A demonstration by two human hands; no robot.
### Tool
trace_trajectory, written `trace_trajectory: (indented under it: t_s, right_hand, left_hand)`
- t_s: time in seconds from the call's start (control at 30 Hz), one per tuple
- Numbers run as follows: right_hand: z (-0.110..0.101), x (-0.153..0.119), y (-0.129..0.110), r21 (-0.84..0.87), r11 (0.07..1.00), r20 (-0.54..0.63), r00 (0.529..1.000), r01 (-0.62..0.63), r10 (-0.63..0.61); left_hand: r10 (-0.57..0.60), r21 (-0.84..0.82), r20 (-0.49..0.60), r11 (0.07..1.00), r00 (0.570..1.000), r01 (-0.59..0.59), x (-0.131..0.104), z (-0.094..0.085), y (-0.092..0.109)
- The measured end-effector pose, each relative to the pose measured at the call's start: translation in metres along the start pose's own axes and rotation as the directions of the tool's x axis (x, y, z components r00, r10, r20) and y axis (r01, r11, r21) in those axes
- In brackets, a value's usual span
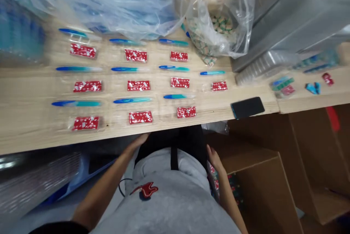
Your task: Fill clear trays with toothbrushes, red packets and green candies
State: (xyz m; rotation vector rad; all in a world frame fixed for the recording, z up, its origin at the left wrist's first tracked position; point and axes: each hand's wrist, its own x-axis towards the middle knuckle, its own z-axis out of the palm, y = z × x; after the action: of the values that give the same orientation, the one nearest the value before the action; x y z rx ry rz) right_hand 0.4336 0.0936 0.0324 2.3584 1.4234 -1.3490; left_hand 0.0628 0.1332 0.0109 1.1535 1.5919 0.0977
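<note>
My left hand (140, 140) is beside my left thigh, just below the table's front edge, and its fingers are mostly hidden. Against my right thigh rests my right hand (214, 156); only part of its fingers shows, and blur hides whether they close on anything. Above both hands, clear plastic trays (140, 108) lie in rows on the wooden table (22, 117). Most carry a blue-and-teal pen (132, 100) and a red patterned packet (140, 117). At the right end of the rows are another pen (212, 73) and red packet (219, 86).
A plastic bag of pens (115, 11) and a bag of small patterned packets (221, 30) stand at the back. A phone (247, 107) lies near the front edge. Cardboard boxes (257, 157) are below right, a grey crate (43, 186) below left. Stacked trays (22, 30) stand left.
</note>
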Motion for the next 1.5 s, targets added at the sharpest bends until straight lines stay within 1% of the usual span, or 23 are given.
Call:
trace_trajectory:
  t_s: [0.1, 0.17, 0.27, 0.33, 0.4, 0.5, 0.57, 0.6, 0.67, 0.73, 0.77, 0.83, 0.87, 0.9, 0.93, 1.0, 1.03, 1.07, 1.13, 1.23, 1.3, 1.37, 1.5]
  right_hand:
    - [0.024, 0.039, -0.044, 0.005, 0.996, -0.006, 0.996, 0.094, -0.094]
    - [0.039, 0.061, -0.076, -0.023, 0.99, -0.062, 0.988, 0.141, -0.142]
    - [0.052, 0.082, -0.11, -0.055, 0.972, -0.105, 0.966, 0.23, -0.235]
    - [0.051, 0.089, -0.117, -0.06, 0.959, -0.113, 0.952, 0.278, -0.283]
    - [0.044, 0.093, -0.11, -0.049, 0.953, -0.118, 0.946, 0.298, -0.302]
    - [0.025, 0.093, -0.083, -0.017, 0.967, -0.163, 0.954, 0.254, -0.253]
    - [0.012, 0.086, -0.061, 0.001, 0.98, -0.224, 0.955, 0.198, -0.193]
    - [0.007, 0.08, -0.05, 0.008, 0.983, -0.253, 0.952, 0.181, -0.173]
    - [-0.002, 0.063, -0.034, 0.024, 0.984, -0.294, 0.942, 0.179, -0.164]
    - [-0.011, 0.042, -0.03, 0.038, 0.98, -0.331, 0.928, 0.197, -0.174]
    - [-0.016, 0.031, -0.034, 0.045, 0.975, -0.363, 0.913, 0.216, -0.186]
    - [-0.027, 0.011, -0.054, 0.052, 0.951, -0.472, 0.846, 0.306, -0.247]
    - [-0.032, 0.003, -0.068, 0.05, 0.911, -0.563, 0.765, 0.409, -0.313]
    - [-0.037, -0.003, -0.085, 0.021, 0.85, -0.633, 0.665, 0.526, -0.396]
    - [-0.041, -0.008, -0.103, -0.025, 0.785, -0.679, 0.566, 0.619, -0.468]
    - [-0.047, -0.01, -0.137, -0.185, 0.658, -0.667, 0.398, 0.73, -0.629]
    - [-0.048, -0.009, -0.152, -0.263, 0.594, -0.639, 0.324, 0.76, -0.697]
    - [-0.047, -0.007, -0.165, -0.328, 0.535, -0.588, 0.274, 0.779, -0.761]
    - [-0.043, -0.001, -0.182, -0.417, 0.43, -0.481, 0.207, 0.801, -0.852]
    - [-0.033, 0.008, -0.189, -0.475, 0.349, -0.379, 0.17, 0.808, -0.91]
    - [-0.027, 0.012, -0.188, -0.49, 0.335, -0.363, 0.161, 0.805, -0.918]
    - [-0.024, 0.015, -0.185, -0.491, 0.332, -0.361, 0.158, 0.805, -0.919]
    - [-0.022, 0.019, -0.184, -0.519, 0.333, -0.376, 0.139, 0.787, -0.916]
  left_hand:
    - [0.067, 0.06, -0.019, 0.996, 0.998, -0.066, 0.008, 0.021, 0.029]
    - [0.127, 0.106, 0.002, 0.986, 0.992, -0.127, 0.001, 0.028, 0.041]
    - [0.195, 0.182, 0.057, 0.962, 0.979, -0.202, -0.023, 0.027, 0.041]
    - [0.204, 0.259, 0.074, 0.942, 0.976, -0.216, -0.039, 0.021, 0.03]
    - [0.159, 0.325, 0.061, 0.93, 0.985, -0.17, -0.05, 0.015, 0.016]
    - [-0.038, 0.368, 0.011, 0.929, 0.999, 0.031, -0.06, 0.008, 0.001]
    - [-0.134, 0.399, -0.01, 0.908, 0.991, 0.127, -0.066, 0.005, 0.001]
    - [-0.14, 0.417, -0.016, 0.899, 0.99, 0.134, -0.07, 0.003, 0.004]
    - [-0.055, 0.434, -0.02, 0.899, 0.998, 0.059, -0.08, 0.001, 0.017]
    - [0.123, 0.384, 0.0, 0.916, 0.992, -0.114, -0.093, -0.004, 0.038]
    - [0.234, 0.33, 0.011, 0.917, 0.972, -0.225, -0.099, -0.008, 0.051]
    - [0.443, 0.23, -0.028, 0.875, 0.896, -0.426, -0.108, -0.018, 0.078]
    - [0.533, 0.224, -0.087, 0.834, 0.842, -0.505, -0.109, -0.024, 0.091]
    - [0.608, 0.261, -0.163, 0.786, 0.777, -0.56, -0.108, -0.03, 0.103]
    - [0.666, 0.336, -0.24, 0.739, 0.706, -0.583, -0.104, -0.037, 0.113]
    - [0.744, 0.522, -0.343, 0.659, 0.574, -0.542, -0.091, -0.047, 0.128]
    - [0.768, 0.598, -0.361, 0.626, 0.53, -0.5, -0.083, -0.052, 0.133]
    - [0.783, 0.652, -0.361, 0.6, 0.507, -0.464, -0.075, -0.054, 0.137]
    - [0.798, 0.701, -0.322, 0.563, 0.51, -0.437, -0.061, -0.056, 0.141]
    - [0.79, 0.716, -0.249, 0.54, 0.56, -0.442, -0.048, -0.048, 0.145]
    - [0.776, 0.72, -0.219, 0.538, 0.591, -0.439, -0.044, -0.04, 0.147]
    - [0.766, 0.728, -0.213, 0.539, 0.606, -0.425, -0.042, -0.034, 0.148]
    - [0.748, 0.76, -0.2, 0.526, 0.633, -0.381, -0.043, -0.034, 0.15]
